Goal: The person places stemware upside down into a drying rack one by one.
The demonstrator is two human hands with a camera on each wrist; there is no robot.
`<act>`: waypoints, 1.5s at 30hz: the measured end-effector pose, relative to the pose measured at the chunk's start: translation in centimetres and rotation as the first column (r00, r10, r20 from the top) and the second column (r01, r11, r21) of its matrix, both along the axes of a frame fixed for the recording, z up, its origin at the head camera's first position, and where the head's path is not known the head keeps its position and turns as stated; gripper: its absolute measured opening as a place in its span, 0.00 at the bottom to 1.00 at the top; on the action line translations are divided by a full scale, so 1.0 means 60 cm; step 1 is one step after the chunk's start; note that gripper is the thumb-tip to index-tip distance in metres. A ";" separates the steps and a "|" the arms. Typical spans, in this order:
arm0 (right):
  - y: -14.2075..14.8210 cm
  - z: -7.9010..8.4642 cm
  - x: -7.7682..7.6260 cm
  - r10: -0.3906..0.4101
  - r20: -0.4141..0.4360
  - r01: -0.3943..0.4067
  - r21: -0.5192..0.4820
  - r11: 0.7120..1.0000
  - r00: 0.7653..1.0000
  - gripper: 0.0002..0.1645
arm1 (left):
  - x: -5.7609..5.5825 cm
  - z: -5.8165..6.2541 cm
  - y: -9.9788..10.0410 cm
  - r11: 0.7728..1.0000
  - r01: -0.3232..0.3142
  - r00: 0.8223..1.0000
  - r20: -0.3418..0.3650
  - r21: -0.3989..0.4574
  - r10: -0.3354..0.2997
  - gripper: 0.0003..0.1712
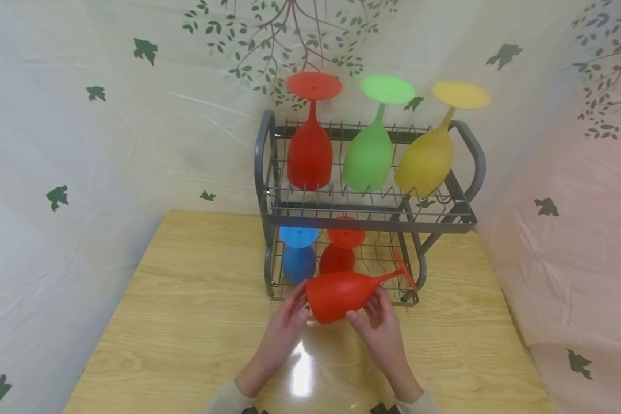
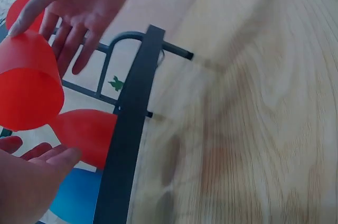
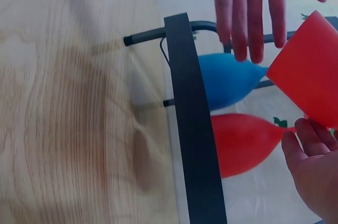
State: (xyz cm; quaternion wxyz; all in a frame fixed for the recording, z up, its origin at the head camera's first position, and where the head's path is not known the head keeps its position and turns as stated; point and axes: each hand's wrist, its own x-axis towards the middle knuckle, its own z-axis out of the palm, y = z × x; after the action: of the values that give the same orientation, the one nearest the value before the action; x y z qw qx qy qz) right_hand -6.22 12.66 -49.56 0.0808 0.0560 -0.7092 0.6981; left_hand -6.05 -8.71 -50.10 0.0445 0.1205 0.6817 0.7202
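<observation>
A red plastic wine glass (image 1: 338,296) lies sideways in the air in front of the rack, its mouth toward the left and its foot toward the right. My right hand (image 1: 380,328) holds it near the stem end of the bowl, thumb on the near side and fingers behind. Beside the rim is my left hand (image 1: 282,330); in the right wrist view the fingers of the left hand (image 3: 253,12) are straight and spread. The left wrist view shows the wide mouth of the held glass (image 2: 31,97) between both hands.
A dark two-tier dish rack (image 1: 367,221) stands on the wooden table (image 1: 186,322). Upside down on its top tier are red (image 1: 310,155), green (image 1: 368,155) and yellow (image 1: 425,161) glasses. Below stand a blue glass (image 1: 299,261) and another red glass (image 1: 337,259).
</observation>
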 end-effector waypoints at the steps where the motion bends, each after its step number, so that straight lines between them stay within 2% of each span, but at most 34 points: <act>1: 0.003 0.000 -0.001 -0.005 -0.001 0.005 0.005 1.000 1.000 0.40 | 0.000 -0.002 -0.001 1.000 -0.002 1.000 -0.019 -0.030 0.002 0.33; 3: 0.008 -0.001 -0.001 -0.016 0.001 0.016 0.006 1.000 1.000 0.40 | 0.000 -0.006 -0.004 0.994 -0.020 0.998 -0.062 -0.109 0.013 0.32; 6: 0.016 -0.001 -0.003 -0.033 -0.003 0.033 0.009 0.999 0.999 0.41 | 0.003 -0.009 -0.011 0.967 -0.068 0.990 -0.140 -0.247 0.034 0.33; 9: 0.024 -0.002 -0.006 -0.044 -0.005 0.044 0.003 0.999 0.999 0.42 | 0.006 -0.015 -0.018 0.924 -0.110 0.975 -0.222 -0.367 0.028 0.36; 13: 0.035 -0.003 -0.011 -0.061 0.012 0.061 0.014 0.998 0.998 0.42 | 0.007 -0.025 -0.025 0.863 -0.145 0.945 -0.327 -0.484 -0.025 0.39; 16: 0.044 -0.003 -0.014 -0.078 0.018 0.077 0.043 0.996 0.997 0.42 | 0.005 -0.036 -0.029 0.792 -0.192 0.910 -0.408 -0.579 -0.078 0.40; 20: 0.056 -0.002 -0.021 -0.096 0.011 0.095 0.082 0.992 0.995 0.43 | 0.002 -0.050 -0.035 0.674 -0.270 0.866 -0.479 -0.688 -0.142 0.41; 21: 0.059 -0.003 -0.023 -0.097 0.008 0.096 0.086 0.992 0.995 0.43 | 0.001 -0.053 -0.037 0.646 -0.283 0.861 -0.485 -0.709 -0.155 0.41; 23: 0.064 -0.003 -0.026 -0.104 -0.002 0.104 0.095 0.990 0.995 0.44 | 0.000 -0.057 -0.039 0.605 -0.303 0.853 -0.493 -0.736 -0.172 0.42; 26: 0.073 -0.004 -0.033 -0.113 -0.022 0.115 0.109 0.987 0.993 0.44 | -0.001 -0.060 -0.042 0.550 -0.319 0.853 -0.487 -0.771 -0.189 0.42; 31: 0.084 -0.004 -0.044 -0.137 -0.046 0.142 0.132 0.981 0.990 0.43 | -0.001 -0.066 -0.044 0.484 -0.304 0.872 -0.444 -0.820 -0.204 0.43; 35: 0.093 -0.003 -0.054 -0.148 -0.059 0.154 0.139 0.978 0.987 0.43 | -0.002 -0.070 -0.044 0.469 -0.295 0.881 -0.427 -0.832 -0.204 0.44; 38: 0.100 -0.003 -0.061 -0.157 -0.069 0.167 0.163 0.972 0.985 0.43 | -0.002 -0.073 -0.044 0.445 -0.295 0.884 -0.419 -0.845 -0.209 0.44; 42: 0.108 -0.002 -0.069 -0.163 -0.071 0.175 0.225 0.958 0.984 0.45 | -0.002 -0.075 -0.045 0.415 -0.276 0.896 -0.389 -0.867 -0.216 0.45; 45: 0.113 -0.002 -0.074 -0.163 -0.074 0.177 0.266 0.948 0.984 0.46 | -0.002 -0.075 -0.046 0.406 -0.258 0.905 -0.366 -0.877 -0.217 0.46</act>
State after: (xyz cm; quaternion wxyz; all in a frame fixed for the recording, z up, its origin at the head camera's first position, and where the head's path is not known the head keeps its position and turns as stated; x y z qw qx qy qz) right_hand -10.68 19.45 -49.67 0.1505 0.0232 -0.7980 0.5831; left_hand -6.15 -11.45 -54.63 -0.0559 0.2218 0.9556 0.1860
